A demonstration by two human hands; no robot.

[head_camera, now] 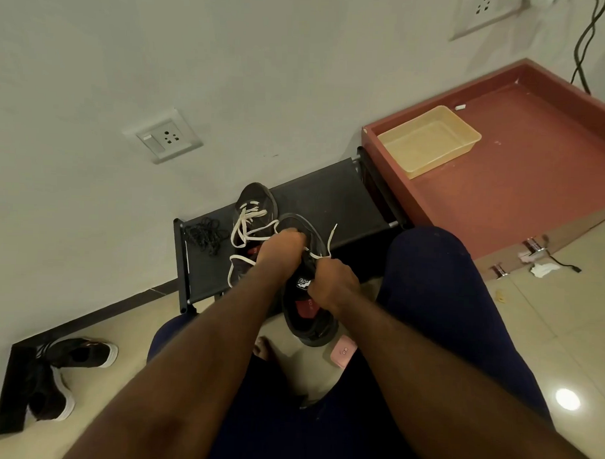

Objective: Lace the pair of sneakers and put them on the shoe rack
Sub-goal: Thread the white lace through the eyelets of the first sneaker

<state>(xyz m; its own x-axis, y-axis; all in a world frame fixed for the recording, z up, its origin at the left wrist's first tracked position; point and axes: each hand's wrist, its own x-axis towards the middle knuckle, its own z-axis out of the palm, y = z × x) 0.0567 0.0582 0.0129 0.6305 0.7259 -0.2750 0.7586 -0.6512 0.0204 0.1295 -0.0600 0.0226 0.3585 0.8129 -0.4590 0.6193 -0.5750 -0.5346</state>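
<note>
Two hands are working one black sneaker (311,327), which we are holding tilted in the air between our knees, just in front of the shoe rack (329,196) and not resting on it. Our left hand (281,245) is curling over the front eyelet area and gripping the shoe there. Our right hand (333,282) is closing tight beside the tongue, pinching what looks like the white lace (332,232). The exact pinch is hidden by the knuckles. One free lace end is sticking up between the hands.

The other sneaker (255,202) is lying on the rack's top shelf, its own white lace only loosely threaded and trailing in loops over the front edge.

Risks as we are judging them:
- The trailing loops are hanging right by our left wrist, so any pull could be snagging them and dragging that shoe off the shelf.
- We are holding the shoe with no support under it, so a hard tug on the lace could be twisting it out of the left hand's grip.
- The lace ends are looking uneven, so we may be running short on one side or skipping an eyelet we are not seeing under the fingers.
- A black lace bundle (205,234) is sitting on the shelf near the loops and could be tangling with them.
- A pink object (343,351) is lying on the floor right under the heel, so a dropped shoe would be hitting it.
</note>
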